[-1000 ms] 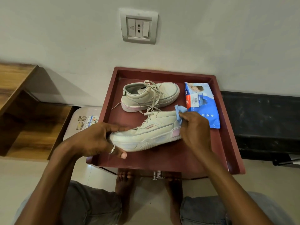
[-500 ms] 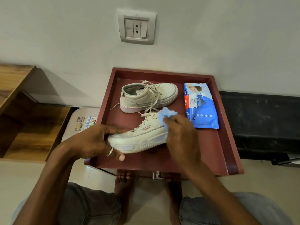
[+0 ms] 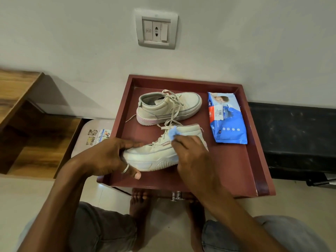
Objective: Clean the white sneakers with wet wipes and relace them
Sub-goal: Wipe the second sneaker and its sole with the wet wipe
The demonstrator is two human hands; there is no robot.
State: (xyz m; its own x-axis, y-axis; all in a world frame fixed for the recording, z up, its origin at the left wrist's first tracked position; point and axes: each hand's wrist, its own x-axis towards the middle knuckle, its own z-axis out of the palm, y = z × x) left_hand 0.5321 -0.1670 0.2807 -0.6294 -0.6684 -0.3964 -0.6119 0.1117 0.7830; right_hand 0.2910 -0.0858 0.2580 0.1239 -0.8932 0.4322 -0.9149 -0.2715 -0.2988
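Two white sneakers lie on a dark red tray-topped table (image 3: 241, 171). The near sneaker (image 3: 156, 157) points its toe left, laces still threaded. My left hand (image 3: 109, 157), with a ring on one finger, grips its toe end. My right hand (image 3: 190, 151) presses a crumpled blue wet wipe (image 3: 173, 132) against the sneaker's side near the laces. The far sneaker (image 3: 169, 108) rests on its sole with its toe to the right and loose laces trailing. A blue wet wipes pack (image 3: 229, 122) lies flat at the tray's right side.
A wall with a socket plate (image 3: 157, 30) stands just behind the table. A wooden shelf unit (image 3: 27, 124) is at the left, a black bench (image 3: 294, 135) at the right. A pale stool with stickers (image 3: 92, 137) sits beside the tray. My bare feet (image 3: 140, 200) are under the front edge.
My right hand with the wipe has slid left along the near sneaker, from its heel to the middle by the laces. The left hand has kept its grip on the toe.
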